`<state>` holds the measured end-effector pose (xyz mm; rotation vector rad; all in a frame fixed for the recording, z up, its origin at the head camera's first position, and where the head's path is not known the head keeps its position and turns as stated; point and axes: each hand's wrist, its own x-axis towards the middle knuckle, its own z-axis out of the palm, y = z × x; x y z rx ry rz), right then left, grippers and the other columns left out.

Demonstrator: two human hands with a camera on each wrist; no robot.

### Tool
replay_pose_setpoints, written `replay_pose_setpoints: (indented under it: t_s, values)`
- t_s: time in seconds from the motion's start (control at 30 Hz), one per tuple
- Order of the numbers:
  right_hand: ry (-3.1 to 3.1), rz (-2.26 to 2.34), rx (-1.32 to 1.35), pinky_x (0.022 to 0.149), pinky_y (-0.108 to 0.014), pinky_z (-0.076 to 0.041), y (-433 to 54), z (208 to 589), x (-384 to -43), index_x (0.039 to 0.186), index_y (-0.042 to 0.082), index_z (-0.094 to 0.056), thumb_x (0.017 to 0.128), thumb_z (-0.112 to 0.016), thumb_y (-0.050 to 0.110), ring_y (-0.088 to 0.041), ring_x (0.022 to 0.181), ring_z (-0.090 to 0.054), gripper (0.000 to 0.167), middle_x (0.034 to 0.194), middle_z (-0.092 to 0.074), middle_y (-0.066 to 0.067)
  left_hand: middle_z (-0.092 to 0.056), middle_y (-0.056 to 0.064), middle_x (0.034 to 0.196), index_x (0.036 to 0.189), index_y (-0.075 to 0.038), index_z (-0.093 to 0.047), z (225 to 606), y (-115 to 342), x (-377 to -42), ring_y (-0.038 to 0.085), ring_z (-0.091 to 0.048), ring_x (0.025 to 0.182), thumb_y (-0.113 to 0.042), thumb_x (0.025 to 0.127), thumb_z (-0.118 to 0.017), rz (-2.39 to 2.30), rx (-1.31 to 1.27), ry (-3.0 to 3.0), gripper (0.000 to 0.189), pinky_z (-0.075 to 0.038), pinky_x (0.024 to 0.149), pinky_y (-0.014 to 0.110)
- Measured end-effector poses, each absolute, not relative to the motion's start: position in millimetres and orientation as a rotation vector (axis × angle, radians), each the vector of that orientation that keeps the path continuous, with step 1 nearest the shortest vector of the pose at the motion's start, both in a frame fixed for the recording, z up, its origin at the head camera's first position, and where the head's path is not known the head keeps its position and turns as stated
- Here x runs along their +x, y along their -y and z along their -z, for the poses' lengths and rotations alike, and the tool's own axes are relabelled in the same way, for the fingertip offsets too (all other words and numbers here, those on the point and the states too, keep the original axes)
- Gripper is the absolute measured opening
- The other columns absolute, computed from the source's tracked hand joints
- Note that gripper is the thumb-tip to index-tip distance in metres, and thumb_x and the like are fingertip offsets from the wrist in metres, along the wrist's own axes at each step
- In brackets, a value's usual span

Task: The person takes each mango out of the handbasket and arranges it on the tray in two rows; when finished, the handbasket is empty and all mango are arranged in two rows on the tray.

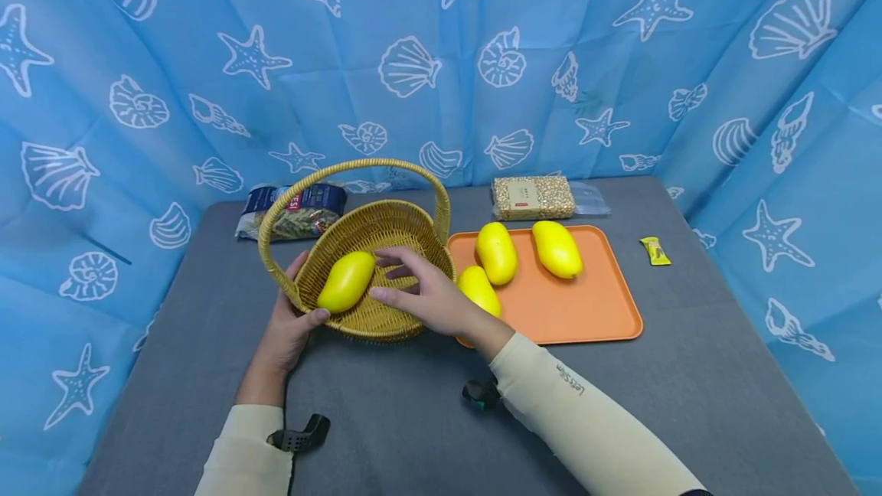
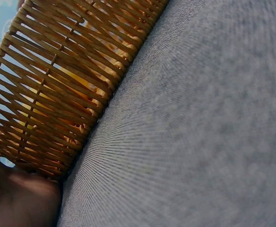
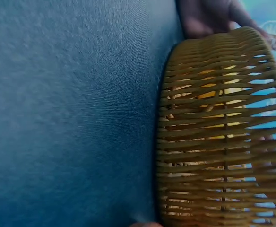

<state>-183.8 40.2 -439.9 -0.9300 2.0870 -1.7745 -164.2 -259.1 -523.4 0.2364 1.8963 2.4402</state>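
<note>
A yellow mango (image 1: 347, 282) lies at the left inside a woven wicker basket (image 1: 406, 224) with a tall arched handle. My left hand (image 1: 285, 331) grips the basket's left side, its thumb over the rim and its fingers partly hidden behind. Over the basket's right part, my right hand (image 1: 432, 293) has its fingers loosely spread and holds nothing. Its fingertips are close to the mango; whether they touch it I cannot tell. In both wrist views, yellow shows through the basket's weave (image 2: 57, 80). Three more mangoes (image 1: 496, 253) are on an orange tray (image 1: 572, 316) to the right.
Behind the basket lies a dark blue pasta bag (image 1: 292, 211). A clear pack of pale grains (image 1: 534, 197) is behind the tray. One small yellow wrapped packet (image 1: 655, 251) lies right of it. Blue shell-patterned curtains (image 1: 406, 121) border the grey tabletop (image 1: 393, 419).
</note>
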Motion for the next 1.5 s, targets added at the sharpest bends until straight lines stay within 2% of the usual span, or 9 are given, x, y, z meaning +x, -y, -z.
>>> replay_pose_setpoints:
  t_s: [0.2,0.33,0.53,0.77,0.87,0.97,1.1,1.3,1.5]
  values:
    - [-2.204,1.630,-0.930,0.106,-0.058,-0.051,-21.5,442.9,-195.5,0.164,0.009,-0.044,0.106,-0.073,0.035,-0.034,0.138,-0.053,0.070,0.163,-0.046,-0.016,-0.024,0.018,0.174,0.176,-0.021,-0.017,522.8,259.8,-164.1,0.029,-0.037,0.149,0.012,0.101,-0.068,-2.428,0.253,-1.919,0.096,-0.046,0.111,0.028]
    - [-2.322,1.496,-0.946,0.111,-0.051,-0.049,-10.6,446.1,-202.2,0.164,0.011,-0.045,0.105,-0.075,0.039,-0.034,0.142,-0.051,0.072,0.163,-0.047,-0.010,-0.024,0.018,0.174,0.176,-0.025,-0.020,523.2,260.7,-164.4,0.028,-0.039,0.147,0.013,0.103,-0.065,-2.422,0.269,-1.919,0.094,-0.047,0.110,0.029]
    - [-2.524,1.273,-0.983,0.118,-0.040,-0.040,5.9,449.8,-212.8,0.162,0.014,-0.050,0.104,-0.077,0.041,-0.022,0.143,-0.048,0.070,0.159,-0.050,-0.003,-0.025,0.018,0.173,0.176,-0.024,-0.018,523.5,261.3,-164.8,0.028,-0.041,0.146,0.011,0.103,-0.065,-2.422,0.291,-1.917,0.093,-0.047,0.110,0.029]
    - [-2.721,0.798,-1.101,0.126,-0.044,-0.028,21.8,456.4,-221.4,0.165,0.020,-0.049,0.103,-0.077,0.041,-0.026,0.156,-0.033,0.071,0.170,-0.041,-0.005,-0.026,0.019,0.173,0.176,-0.023,-0.016,524.5,261.1,-164.8,0.027,-0.043,0.145,0.010,0.104,-0.067,-2.426,0.308,-1.902,0.094,-0.048,0.109,0.029]
    - [-2.736,0.598,-1.144,0.122,-0.049,-0.034,25.2,461.0,-220.1,0.168,0.024,-0.044,0.104,-0.076,0.042,-0.028,0.158,-0.028,0.074,0.174,-0.033,-0.004,-0.025,0.020,0.173,0.176,-0.022,-0.015,525.1,261.0,-164.4,0.027,-0.043,0.145,0.010,0.104,-0.066,-2.429,0.315,-1.899,0.094,-0.048,0.109,0.029]
    - [-2.733,0.493,-1.152,0.117,-0.053,-0.041,25.8,463.2,-217.6,0.169,0.028,-0.042,0.104,-0.077,0.041,-0.029,0.155,-0.032,0.075,0.172,-0.037,-0.006,-0.025,0.020,0.173,0.176,-0.021,-0.015,525.4,260.0,-164.0,0.029,-0.041,0.147,0.008,0.104,-0.068,-2.429,0.314,-1.900,0.094,-0.048,0.109,0.029]
    - [-2.708,0.485,-1.123,0.109,-0.050,-0.047,25.8,462.3,-216.1,0.166,0.027,-0.048,0.101,-0.080,0.041,-0.028,0.142,-0.045,0.074,0.159,-0.049,-0.007,-0.023,0.019,0.175,0.176,-0.022,-0.017,525.4,259.5,-164.0,0.036,-0.034,0.151,0.009,0.104,-0.068,-2.431,0.311,-1.898,0.094,-0.046,0.110,0.029]
    - [-2.696,0.548,-1.100,0.102,-0.039,-0.048,25.8,463.3,-218.3,0.160,0.018,-0.055,0.099,-0.084,0.039,-0.022,0.126,-0.051,0.071,0.147,-0.055,-0.006,-0.023,0.018,0.175,0.175,-0.027,-0.021,524.9,259.7,-163.9,0.039,-0.032,0.153,0.013,0.103,-0.064,-2.430,0.284,-1.892,0.094,-0.046,0.111,0.030]
    - [-2.715,0.574,-1.077,0.102,-0.037,-0.049,26.0,463.0,-219.5,0.158,0.016,-0.057,0.099,-0.083,0.037,-0.021,0.124,-0.053,0.067,0.145,-0.056,-0.006,-0.024,0.017,0.175,0.176,-0.027,-0.021,524.1,260.0,-163.9,0.040,-0.031,0.154,0.014,0.103,-0.063,-2.426,0.283,-1.892,0.094,-0.046,0.112,0.030]
